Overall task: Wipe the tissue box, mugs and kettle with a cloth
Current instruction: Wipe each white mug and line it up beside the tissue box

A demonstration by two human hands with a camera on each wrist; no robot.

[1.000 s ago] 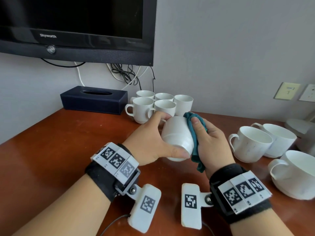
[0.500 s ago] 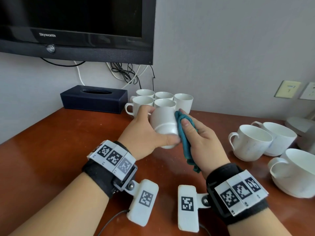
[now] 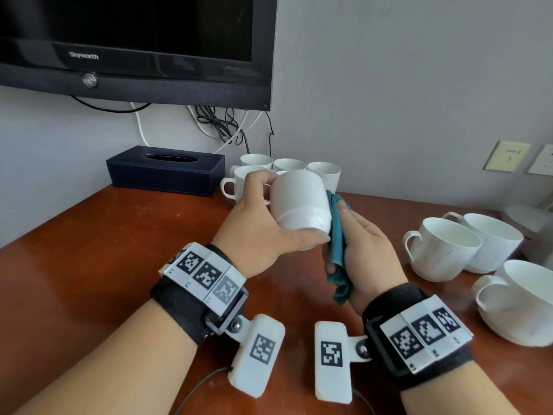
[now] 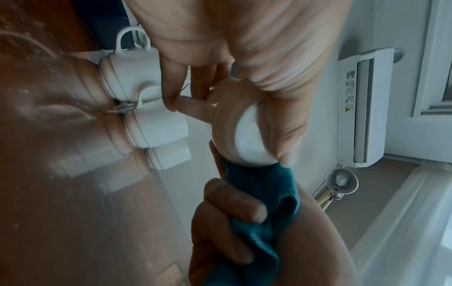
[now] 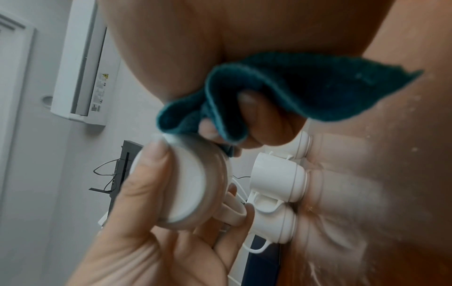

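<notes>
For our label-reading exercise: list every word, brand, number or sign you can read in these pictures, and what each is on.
"Skyworth": on the television's lower bezel.
Air conditioner stickers: a yellow warning triangle shows; print too small to read.
Wrist band tags: black-and-white coded squares; tiny characters unreadable.
Wall switch plate: marks too blurred.

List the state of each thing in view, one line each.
Held mug: tipped sideways in the air, base toward the camera.
Left hand: grips the mug.
Right hand: presses the cloth to it.
Cloth: bunched.
Tissue box: upright on the table.

Kettle [image 3: 538, 232] cut off at right edge.
</notes>
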